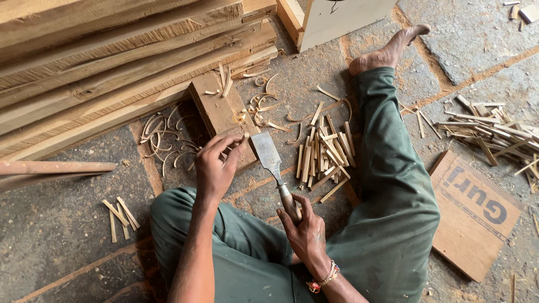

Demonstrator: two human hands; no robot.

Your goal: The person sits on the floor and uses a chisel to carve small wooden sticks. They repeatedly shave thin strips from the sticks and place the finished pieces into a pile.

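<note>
A person sits on a dusty grey stone floor (67,224) in green trousers, one bare foot (390,50) stretched out. The right hand (306,230) is wrapped tight around the wooden handle of a wide flat metal chisel (270,163), and the blade points up and away toward a small brown wooden block (216,109). The left hand (216,165) rests at the near end of that block, with its fingers pinched together on a thin pale wood stick (238,138) that stands right beside the chisel blade. Just to the right of the chisel lies a pile of short cut wood sticks (325,148). Curly pale wood shavings (163,137) lie around the block. Long rough wooden planks (112,62) are stacked behind it, and a flat brown cardboard piece (477,216) lies far to the right.
</note>
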